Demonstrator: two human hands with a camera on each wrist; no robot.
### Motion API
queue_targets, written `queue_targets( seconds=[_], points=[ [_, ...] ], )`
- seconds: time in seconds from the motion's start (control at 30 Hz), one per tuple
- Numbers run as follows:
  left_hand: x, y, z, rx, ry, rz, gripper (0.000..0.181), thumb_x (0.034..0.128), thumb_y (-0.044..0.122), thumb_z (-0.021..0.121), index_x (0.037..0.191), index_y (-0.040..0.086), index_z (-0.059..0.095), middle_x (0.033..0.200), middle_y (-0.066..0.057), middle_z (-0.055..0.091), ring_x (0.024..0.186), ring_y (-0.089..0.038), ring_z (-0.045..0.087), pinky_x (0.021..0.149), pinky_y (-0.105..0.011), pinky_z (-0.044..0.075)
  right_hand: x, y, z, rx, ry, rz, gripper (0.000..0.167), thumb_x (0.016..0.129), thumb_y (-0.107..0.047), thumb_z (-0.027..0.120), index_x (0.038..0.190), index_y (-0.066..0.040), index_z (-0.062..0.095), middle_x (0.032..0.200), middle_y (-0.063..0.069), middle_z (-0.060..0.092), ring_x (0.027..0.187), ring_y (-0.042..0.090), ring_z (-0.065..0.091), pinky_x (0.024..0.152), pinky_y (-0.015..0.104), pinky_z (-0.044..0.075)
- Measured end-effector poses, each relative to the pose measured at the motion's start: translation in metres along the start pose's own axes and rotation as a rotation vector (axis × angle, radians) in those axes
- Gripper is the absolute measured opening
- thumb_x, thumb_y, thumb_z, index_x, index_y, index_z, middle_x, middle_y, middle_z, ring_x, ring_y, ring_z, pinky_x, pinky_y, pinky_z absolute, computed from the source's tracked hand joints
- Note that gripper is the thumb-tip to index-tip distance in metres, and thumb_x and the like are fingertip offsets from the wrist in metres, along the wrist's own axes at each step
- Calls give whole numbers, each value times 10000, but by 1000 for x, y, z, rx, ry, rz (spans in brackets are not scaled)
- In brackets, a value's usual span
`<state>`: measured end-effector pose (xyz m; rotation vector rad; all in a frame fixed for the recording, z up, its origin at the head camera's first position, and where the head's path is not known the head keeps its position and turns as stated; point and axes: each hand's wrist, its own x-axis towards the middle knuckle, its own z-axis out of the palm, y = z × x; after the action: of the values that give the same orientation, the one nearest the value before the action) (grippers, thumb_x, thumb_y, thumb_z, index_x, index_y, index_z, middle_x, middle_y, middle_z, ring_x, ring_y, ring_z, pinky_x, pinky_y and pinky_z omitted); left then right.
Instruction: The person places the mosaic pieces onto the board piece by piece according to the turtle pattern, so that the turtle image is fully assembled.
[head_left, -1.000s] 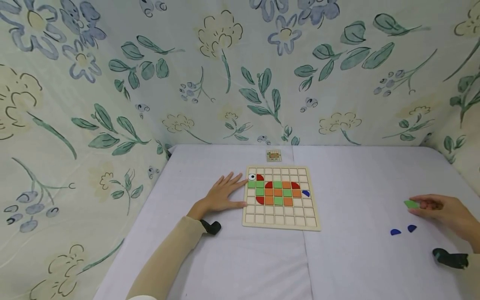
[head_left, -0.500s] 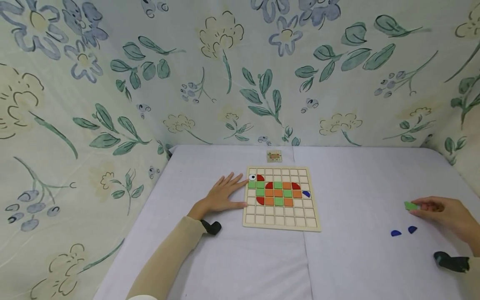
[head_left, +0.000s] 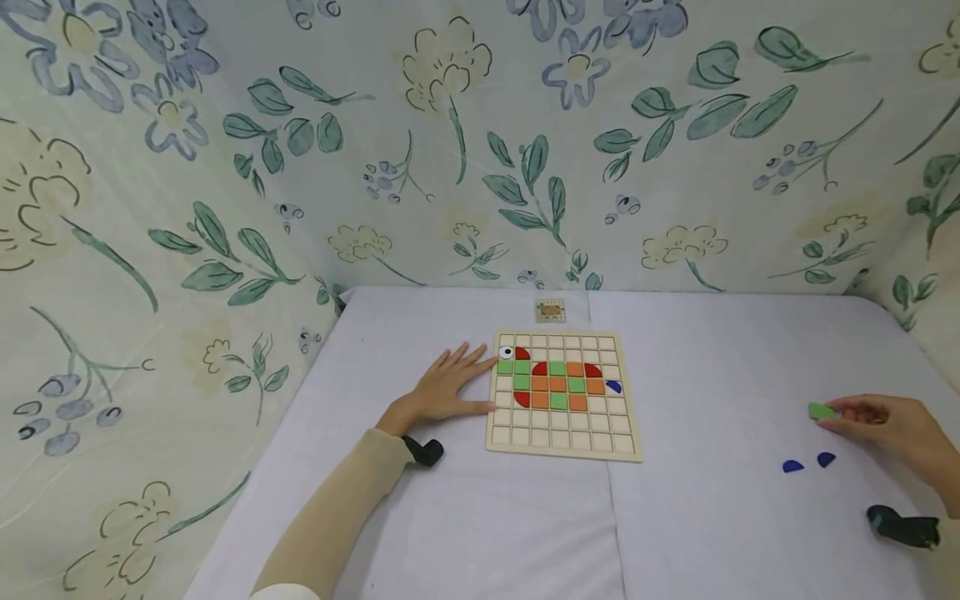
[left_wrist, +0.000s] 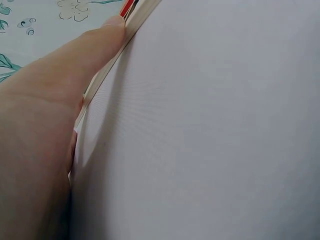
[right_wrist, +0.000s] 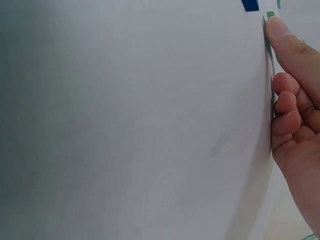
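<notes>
A wooden grid board (head_left: pixel 558 440) lies on the table with green, orange and red tiles set in its squares. An eye tile (head_left: pixel 506 352) sits near its upper left, and a blue piece (head_left: pixel 614 387) lies tilted toward the right side. My left hand (head_left: pixel 442 390) rests with fingers spread, fingertips and thumb touching the board's left edge. Far to the right, my right hand (head_left: pixel 888 423) pinches a green tile (head_left: pixel 820 411) between thumb and finger; its other fingers are curled in. Two blue half-round pieces (head_left: pixel 792 467) lie on the cloth just below that hand.
Behind the board lies a small picture card (head_left: pixel 550 311). White cloth (head_left: pixel 712 517) covers the table, with a crease running down its middle. A floral curtain (head_left: pixel 465 150) hangs along the back and sides.
The green tile has turned slightly in my right hand's fingers, and that hand has barely moved. My left hand stays at the board's edge.
</notes>
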<state>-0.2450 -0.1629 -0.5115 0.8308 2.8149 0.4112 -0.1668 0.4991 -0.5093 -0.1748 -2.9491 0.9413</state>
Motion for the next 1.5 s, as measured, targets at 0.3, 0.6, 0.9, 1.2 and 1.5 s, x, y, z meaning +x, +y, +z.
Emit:
queue_targets(
  seconds=[0.3,0.6,0.9,1.2,1.5],
  points=[
    [0,1,-2,-8,14,9,929,834,834,453,1597,386,169,1670,60,48,1522,-224,-59,1203,-468,-50,0,-21,1,-49,39,-48,491,852,-252,815,1128,122,657,873,123,620,689,76,432,530,173,409],
    [0,0,0,-12,15,12,926,837,824,465,1596,381,178,1669,66,45,1523,-224,-63,1202,-458,-60,-11,-72,7,7,53,-167,355,859,-159,805,1090,83,685,835,59,597,694,56,438,524,187,420],
    [-1,1,0,-9,5,11,916,845,809,476,1596,384,169,1668,75,36,1522,-220,-65,1201,-449,-65,-17,-114,17,100,68,-331,274,805,-55,832,1026,52,711,763,-30,590,676,54,462,530,152,417],
    [0,0,0,2,-3,2,920,836,833,452,1593,409,144,1666,94,18,1518,-194,-91,1201,-443,-74,-23,-156,40,116,61,-424,261,766,-2,843,989,40,715,762,13,567,666,77,451,509,166,399],
    [-1,1,-1,-6,18,17,913,848,802,485,1597,370,191,1669,57,60,1525,-241,-42,1205,-469,-45,-22,-192,81,179,35,-439,255,740,-40,865,927,19,701,705,10,532,658,124,430,479,272,356]
  ],
)
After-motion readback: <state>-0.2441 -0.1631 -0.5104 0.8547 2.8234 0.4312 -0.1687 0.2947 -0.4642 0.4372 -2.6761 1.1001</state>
